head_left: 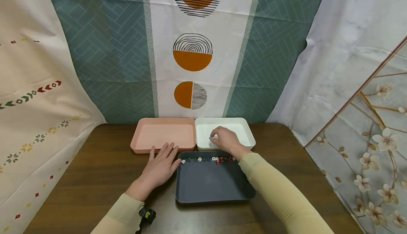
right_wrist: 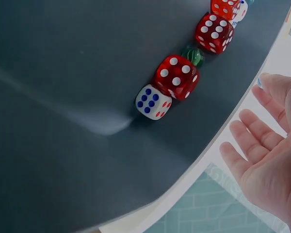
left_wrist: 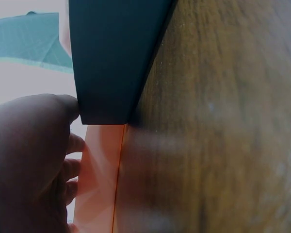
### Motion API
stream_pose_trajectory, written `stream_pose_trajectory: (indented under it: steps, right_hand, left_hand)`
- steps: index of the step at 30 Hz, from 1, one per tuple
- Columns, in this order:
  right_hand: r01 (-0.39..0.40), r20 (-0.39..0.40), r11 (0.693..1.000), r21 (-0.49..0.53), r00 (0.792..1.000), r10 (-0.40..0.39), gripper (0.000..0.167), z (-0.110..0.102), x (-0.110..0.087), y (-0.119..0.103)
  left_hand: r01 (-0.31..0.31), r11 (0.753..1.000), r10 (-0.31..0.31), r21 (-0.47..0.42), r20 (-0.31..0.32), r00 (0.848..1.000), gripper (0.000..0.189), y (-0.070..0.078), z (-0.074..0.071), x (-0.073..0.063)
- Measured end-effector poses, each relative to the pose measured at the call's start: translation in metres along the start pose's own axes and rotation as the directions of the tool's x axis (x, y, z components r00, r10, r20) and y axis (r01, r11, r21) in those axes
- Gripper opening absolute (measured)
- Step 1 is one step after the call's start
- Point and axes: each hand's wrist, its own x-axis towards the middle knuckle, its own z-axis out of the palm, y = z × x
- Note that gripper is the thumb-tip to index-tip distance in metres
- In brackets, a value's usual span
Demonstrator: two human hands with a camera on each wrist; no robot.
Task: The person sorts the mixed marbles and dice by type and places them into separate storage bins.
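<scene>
My right hand [head_left: 226, 140] is over the white tray [head_left: 241, 129], with thumb and forefinger pinching a small bluish piece [right_wrist: 260, 83]; its kind is mostly hidden by the fingertips. The left hand [head_left: 160, 168] lies with straight fingers at the near rim of the pink tray [head_left: 165, 131], its thumb at the corner of the dark grey tray [head_left: 213, 188]. Along that dark tray's far wall runs a row of dice and marbles. Up close there are a white die [right_wrist: 153, 103], a red die [right_wrist: 177, 77] and a green marble [right_wrist: 193, 56].
Pink and white trays stand side by side at the back of the brown wooden table [head_left: 95, 167], the dark tray in front of them. Patterned cloths [head_left: 121, 50] hang behind and on both sides. A black band [head_left: 147, 214] is on the left wrist.
</scene>
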Motion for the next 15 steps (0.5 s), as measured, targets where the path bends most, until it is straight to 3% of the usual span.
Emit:
stream_pose_trajectory:
  steps: [15]
  right_hand:
    - [-0.012, 0.027, 0.999, -0.030, 1.000, 0.012, 0.018, 0.010, 0.011, -0.001]
  left_hand:
    - [0.006, 1.000, -0.006, -0.012, 0.003, 1.000, 0.068, -0.001, 0.001, 0.000]
